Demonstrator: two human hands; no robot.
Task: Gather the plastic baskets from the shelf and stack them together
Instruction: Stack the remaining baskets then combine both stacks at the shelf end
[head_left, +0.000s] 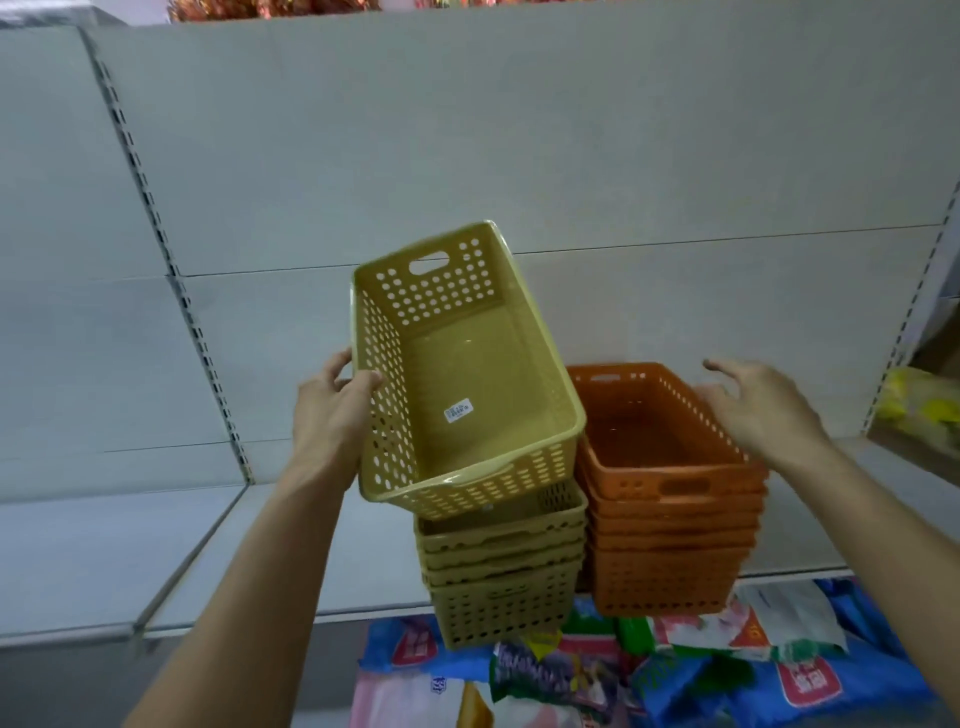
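My left hand (332, 415) grips the left rim of a tan perforated plastic basket (467, 374), which is tilted up with its inside facing me and a small label on its floor. It hangs just above a stack of several tan baskets (498, 582) on the white shelf (260, 545). Right beside that stands a stack of several orange baskets (670, 499). My right hand (753, 410) hovers open over the right rim of the top orange basket, fingers spread, holding nothing.
The shelf has a white back panel (467, 156) with slotted uprights (156, 228). Below the shelf lie colourful packaged bags (623, 670). Yellow goods (914, 410) sit on the neighbouring shelf at the far right.
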